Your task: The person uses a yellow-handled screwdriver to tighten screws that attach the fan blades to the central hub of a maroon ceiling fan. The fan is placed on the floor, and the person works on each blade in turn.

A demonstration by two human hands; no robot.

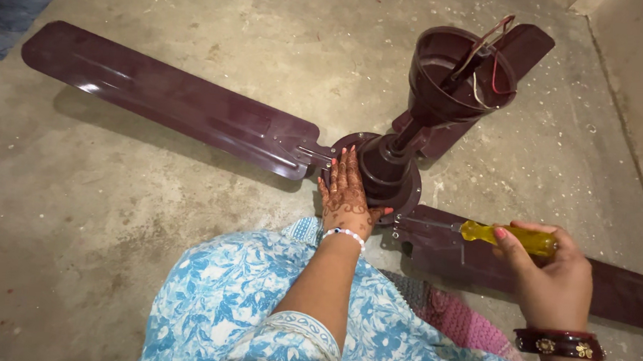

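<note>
A dark maroon ceiling fan lies on the concrete floor, its motor hub (382,169) in the middle and its downrod cup (455,70) with loose wires pointing up. My left hand (347,193) lies flat, fingers spread, on the hub's left side. My right hand (546,272) grips a screwdriver with a yellow handle (508,236). Its metal shaft (427,223) points left to the bracket where the lower right blade (627,292) meets the hub. A long blade (163,93) stretches to the upper left.
A third blade (519,48) runs behind the cup at the upper right. My blue and white flowered clothing (254,310) fills the lower middle, with a pink woven mat (454,319) beside it. A blue cloth (16,6) lies at the top left corner.
</note>
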